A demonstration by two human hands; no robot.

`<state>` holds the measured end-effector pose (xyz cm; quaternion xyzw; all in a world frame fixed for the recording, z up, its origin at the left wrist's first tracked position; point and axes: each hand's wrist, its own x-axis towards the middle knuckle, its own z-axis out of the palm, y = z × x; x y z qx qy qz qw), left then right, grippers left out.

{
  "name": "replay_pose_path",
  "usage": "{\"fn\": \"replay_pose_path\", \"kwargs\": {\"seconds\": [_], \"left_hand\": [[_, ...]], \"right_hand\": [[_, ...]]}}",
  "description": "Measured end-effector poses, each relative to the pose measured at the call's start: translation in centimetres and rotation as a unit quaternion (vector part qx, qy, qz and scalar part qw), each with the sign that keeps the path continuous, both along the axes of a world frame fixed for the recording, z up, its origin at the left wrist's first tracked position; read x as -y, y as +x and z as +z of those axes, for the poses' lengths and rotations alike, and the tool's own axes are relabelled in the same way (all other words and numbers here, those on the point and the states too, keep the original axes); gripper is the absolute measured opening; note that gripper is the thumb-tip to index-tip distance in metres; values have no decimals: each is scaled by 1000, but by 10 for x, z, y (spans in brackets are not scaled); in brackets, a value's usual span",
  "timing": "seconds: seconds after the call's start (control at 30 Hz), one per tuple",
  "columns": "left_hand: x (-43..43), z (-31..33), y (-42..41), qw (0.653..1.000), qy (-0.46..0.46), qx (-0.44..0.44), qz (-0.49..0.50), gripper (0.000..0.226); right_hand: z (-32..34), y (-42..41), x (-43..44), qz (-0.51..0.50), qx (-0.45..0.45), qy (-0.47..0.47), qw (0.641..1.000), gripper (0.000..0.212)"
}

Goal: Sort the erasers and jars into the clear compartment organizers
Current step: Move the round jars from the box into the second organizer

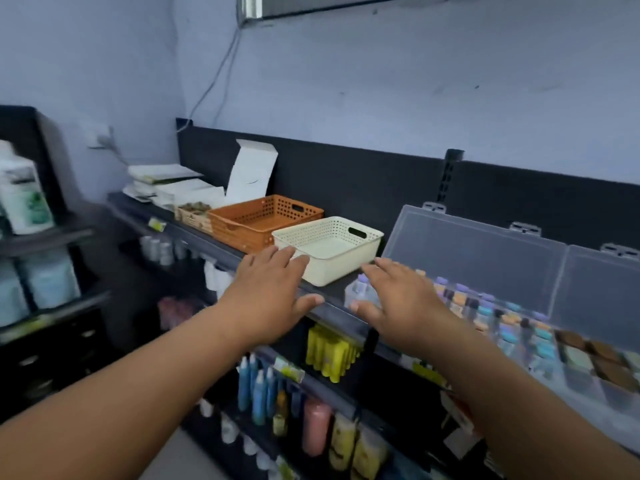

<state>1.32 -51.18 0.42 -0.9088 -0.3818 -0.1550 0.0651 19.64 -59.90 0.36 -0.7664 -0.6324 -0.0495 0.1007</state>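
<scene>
Two clear compartment organizers stand on the top shelf at the right with their lids up. The nearer-left organizer (478,247) holds small jars and pastel erasers (512,320). The right organizer (602,282) holds brown and green blocks (588,355). A cream perforated basket (349,263), with nothing in it, sits left of them. My left hand (273,292) hovers flat and open at the basket's front left corner. My right hand (405,299) is spread open over the left end of the first organizer and holds nothing.
An orange basket (242,223) and a small woven tray (192,211) sit further left on the black shelf (329,292), with white boxes (249,174) behind. Bottles (259,393) and yellow packs (329,351) fill the lower shelves. A side rack (41,237) stands at left.
</scene>
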Motion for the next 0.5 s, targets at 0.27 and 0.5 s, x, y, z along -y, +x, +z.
{"fn": "replay_pose_path", "kwargs": {"seconds": [0.27, 0.5], "left_hand": [[-88, 0, -91, 996, -27, 12, 83, 76], [-183, 1, -118, 990, -28, 20, 135, 75]], "right_hand": [[26, -82, -106, 87, -6, -19, 996, 71], [30, -96, -224, 138, -13, -29, 990, 72]]}}
